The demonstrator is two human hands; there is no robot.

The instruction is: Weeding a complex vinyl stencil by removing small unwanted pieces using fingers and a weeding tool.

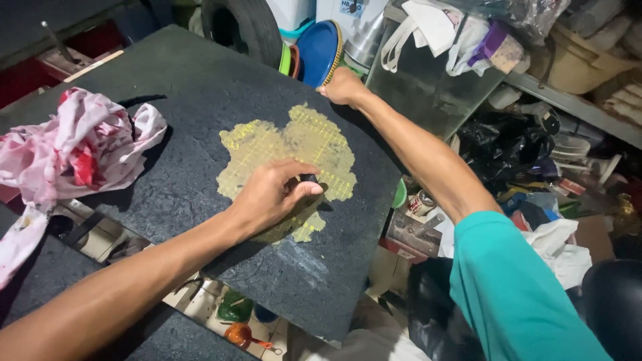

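Observation:
A dark stone slab (187, 100) lies tilted before me, with a yellow scraped patch (304, 144) marked by grid lines in its middle. My left hand (271, 194) rests on the lower part of that patch, fingers closed around a small black tool (309, 178). My right hand (342, 87) grips the slab's far edge, just beyond the patch. A teal sleeve (515, 287) covers my right upper arm.
A crumpled white rag stained red (87, 144) lies on the slab's left side. A black tyre (244, 27), blue and green lids (319, 50) and a metal cabinet (428, 80) stand behind. Cluttered shelves (568, 100) and bags fill the right; tiled floor shows below.

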